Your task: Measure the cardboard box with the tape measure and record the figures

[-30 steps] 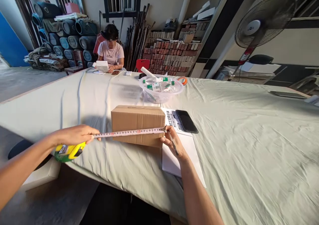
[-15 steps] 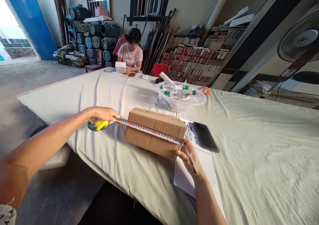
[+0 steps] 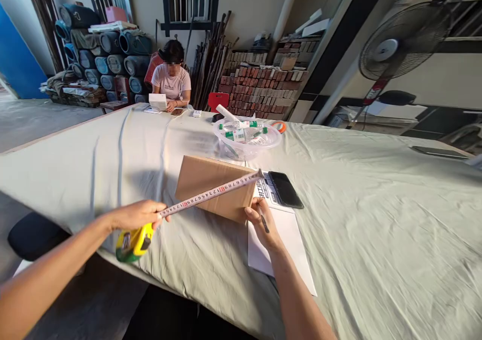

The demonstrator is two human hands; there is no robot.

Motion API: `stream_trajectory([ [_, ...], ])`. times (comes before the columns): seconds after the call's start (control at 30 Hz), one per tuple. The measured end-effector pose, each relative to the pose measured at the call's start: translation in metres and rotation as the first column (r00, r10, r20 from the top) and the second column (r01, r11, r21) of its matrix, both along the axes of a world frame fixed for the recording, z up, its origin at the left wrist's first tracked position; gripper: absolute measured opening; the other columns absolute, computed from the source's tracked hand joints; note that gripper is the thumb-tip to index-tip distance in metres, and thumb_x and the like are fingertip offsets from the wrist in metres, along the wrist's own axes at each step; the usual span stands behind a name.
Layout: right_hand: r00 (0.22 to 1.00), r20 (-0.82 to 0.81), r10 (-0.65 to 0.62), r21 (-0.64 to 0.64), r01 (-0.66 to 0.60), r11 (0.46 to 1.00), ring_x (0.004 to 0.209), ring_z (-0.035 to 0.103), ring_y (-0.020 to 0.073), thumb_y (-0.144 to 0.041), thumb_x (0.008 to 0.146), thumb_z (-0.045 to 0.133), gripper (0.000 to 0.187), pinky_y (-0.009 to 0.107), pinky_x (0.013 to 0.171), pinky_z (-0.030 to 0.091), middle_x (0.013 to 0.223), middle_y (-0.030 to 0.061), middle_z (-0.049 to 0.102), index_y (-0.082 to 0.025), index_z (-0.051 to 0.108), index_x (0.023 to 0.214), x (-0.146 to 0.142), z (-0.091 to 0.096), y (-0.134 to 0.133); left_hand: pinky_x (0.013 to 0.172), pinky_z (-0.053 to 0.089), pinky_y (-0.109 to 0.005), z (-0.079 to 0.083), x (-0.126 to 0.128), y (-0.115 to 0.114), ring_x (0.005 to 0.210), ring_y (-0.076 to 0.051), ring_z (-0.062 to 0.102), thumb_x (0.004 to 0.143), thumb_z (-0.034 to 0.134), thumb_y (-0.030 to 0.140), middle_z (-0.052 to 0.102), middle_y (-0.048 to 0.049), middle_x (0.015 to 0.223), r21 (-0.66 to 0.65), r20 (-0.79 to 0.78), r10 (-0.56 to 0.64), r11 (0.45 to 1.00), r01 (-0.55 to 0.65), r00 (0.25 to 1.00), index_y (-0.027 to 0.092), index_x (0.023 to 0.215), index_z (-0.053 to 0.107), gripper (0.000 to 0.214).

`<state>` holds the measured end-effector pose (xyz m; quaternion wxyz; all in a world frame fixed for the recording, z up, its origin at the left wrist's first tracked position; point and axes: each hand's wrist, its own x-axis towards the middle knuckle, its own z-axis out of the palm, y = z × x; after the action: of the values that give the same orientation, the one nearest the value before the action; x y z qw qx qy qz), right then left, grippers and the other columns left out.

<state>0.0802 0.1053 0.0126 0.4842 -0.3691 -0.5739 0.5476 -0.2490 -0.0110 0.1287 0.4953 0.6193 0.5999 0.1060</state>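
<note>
My left hand [image 3: 141,215] is closed on the drawn-out blade of a tape measure [image 3: 134,242], whose yellow and green case hangs just below the fingers. The blade slants up to the right in front of a brown cardboard box [image 3: 214,179], and its free end sits near the box's upper right corner. At the box's lower right corner, my right hand [image 3: 263,222] grips the cardboard with thumb and fingers. A dark pen [image 3: 264,223] is tucked in that same hand. White paper [image 3: 282,239] lies under the right wrist, beside a black phone [image 3: 286,189].
Behind the box stands a clear plastic basin [image 3: 246,146] with plastic bottles, near an orange tape roll [image 3: 279,126]. A person [image 3: 171,79] sits at the table's far side with a white box [image 3: 157,101]. A fan [image 3: 387,48] stands at right. Cloth covers the table [image 3: 357,204].
The tape's free end has come away from the right hand and swung up; its case has dropped lower. The box has turned or tilted in my right hand. The view has shifted right.
</note>
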Motion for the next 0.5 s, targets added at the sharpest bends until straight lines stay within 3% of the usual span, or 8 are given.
stream_trajectory([
  [0.07,0.995,-0.093,-0.021,-0.065,0.015,0.998,0.082,0.055,0.0169,-0.055,0.073,0.071,0.045,0.029,0.066,0.05,0.092,-0.0001,0.053,-0.026,0.04,0.088,-0.006,-0.001,0.0,0.059,0.041,-0.025,-0.02,0.021,-0.017,0.062,-0.014,0.051,0.089,0.045,0.033,0.057,-0.0007,0.072,-0.017,0.199,0.129,0.992,-0.128,0.971,0.013,0.106,0.058,0.03],
  [0.17,0.974,-0.219,-0.063,-0.144,0.032,0.989,0.075,0.053,0.0137,-0.054,0.07,0.073,0.046,0.027,0.063,0.05,0.083,-0.0033,0.048,-0.025,0.04,0.083,-0.012,0.001,-0.001,0.057,0.04,-0.024,-0.05,0.054,-0.035,0.059,-0.012,0.05,0.088,0.05,0.038,0.056,0.0003,0.07,-0.069,0.427,0.268,0.962,-0.264,0.864,0.014,0.103,0.058,0.029],
  [0.27,0.948,-0.306,-0.091,-0.19,0.033,0.981,0.076,0.053,0.0133,-0.051,0.068,0.076,0.046,0.028,0.066,0.052,0.081,-0.004,0.048,-0.024,0.041,0.08,-0.013,0.005,-0.001,0.06,0.042,-0.026,-0.071,0.081,-0.042,0.062,-0.013,0.053,0.089,0.051,0.038,0.055,0.0005,0.072,-0.112,0.549,0.347,0.932,-0.344,0.761,0.016,0.104,0.058,0.027],
  [0.37,0.927,-0.36,-0.104,-0.214,0.027,0.976,0.078,0.055,0.0141,-0.048,0.067,0.077,0.044,0.029,0.067,0.053,0.083,-0.0033,0.051,-0.024,0.043,0.079,-0.011,0.007,-0.002,0.064,0.044,-0.028,-0.08,0.096,-0.042,0.067,-0.015,0.055,0.091,0.049,0.035,0.055,-0.0008,0.074,-0.1,0.554,0.349,0.929,-0.355,0.756,0.016,0.106,0.059,0.026],
  [0.5,0.912,-0.393,-0.118,-0.24,0.023,0.971,0.081,0.058,0.0164,-0.049,0.065,0.079,0.045,0.032,0.068,0.054,0.086,-0.0017,0.055,-0.024,0.044,0.079,-0.01,0.011,-0.001,0.064,0.044,-0.028,-0.078,0.105,-0.041,0.066,-0.015,0.056,0.091,0.048,0.033,0.055,-0.0008,0.073,-0.106,0.539,0.361,0.926,-0.363,0.761,0.015,0.105,0.059,0.025],
])
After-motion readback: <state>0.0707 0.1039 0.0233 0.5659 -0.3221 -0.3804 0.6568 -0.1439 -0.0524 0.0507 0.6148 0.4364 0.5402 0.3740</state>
